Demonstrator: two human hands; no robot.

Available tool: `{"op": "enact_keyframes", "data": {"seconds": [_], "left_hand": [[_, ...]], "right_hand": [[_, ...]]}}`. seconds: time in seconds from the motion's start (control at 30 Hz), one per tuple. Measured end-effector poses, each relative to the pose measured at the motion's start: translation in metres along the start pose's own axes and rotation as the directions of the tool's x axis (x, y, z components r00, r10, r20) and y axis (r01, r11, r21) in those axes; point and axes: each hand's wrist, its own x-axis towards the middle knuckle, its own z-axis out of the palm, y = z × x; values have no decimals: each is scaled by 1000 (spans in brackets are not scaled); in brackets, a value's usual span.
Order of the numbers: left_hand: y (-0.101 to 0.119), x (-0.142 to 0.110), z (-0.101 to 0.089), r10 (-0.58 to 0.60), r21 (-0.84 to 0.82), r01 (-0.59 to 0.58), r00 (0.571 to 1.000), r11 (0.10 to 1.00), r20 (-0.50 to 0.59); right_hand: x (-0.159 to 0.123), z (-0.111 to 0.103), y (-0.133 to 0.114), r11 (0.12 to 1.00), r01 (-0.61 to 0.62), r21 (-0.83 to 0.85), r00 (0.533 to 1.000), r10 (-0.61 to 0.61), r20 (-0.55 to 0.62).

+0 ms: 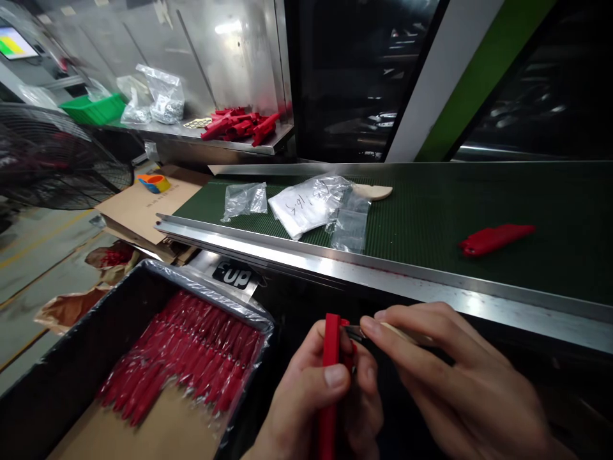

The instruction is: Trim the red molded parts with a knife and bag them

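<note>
Well, the red part should be light, stiff, best held by its sides; left hand pinches it, right hand grips perhaps a knife.

red part, dark green striped belt, green bin

This place is a factory workshop, as it is shown by the long green conveyor belt, the black bin with rows of similar red parts, the large fan and the yellow-lined floor.
</note>
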Motion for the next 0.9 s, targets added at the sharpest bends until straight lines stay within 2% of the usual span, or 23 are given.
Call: {"op": "enact_keyframes", "data": {"seconds": [0.1,0.23,0.33,0.4,0.53,0.6,0.9], "left_hand": [[-1,0,-2,6,14,-6,1000,1000,20],[-8,2,-6,-32,23,29,994,999,106],[-15,6,-9,16,-94,1,984,996,178],[-15,8,-10,28,-145,-1,983,989,180],[-6,4,-7,-48,-101,56,995,993,82],[-2,2,-4,-52,-99,59,996,993,75],[-9,4,-8,31,-115,-8,979,993,200]], "right_hand": [[-3,2,3,1000,-29,5,1000,29,-4],[-6,1,8,989,-146,16,989,147,-29],[-10,1,6,996,-92,16,995,93,-32],[-12,2,4,998,-57,-12,997,56,-44],[-8,0,2,996,0,-94,999,-3,-32],[-5,-3,3,991,36,-129,999,-37,-9],[-3,0,2,991,22,-134,1000,-24,-8]]}}
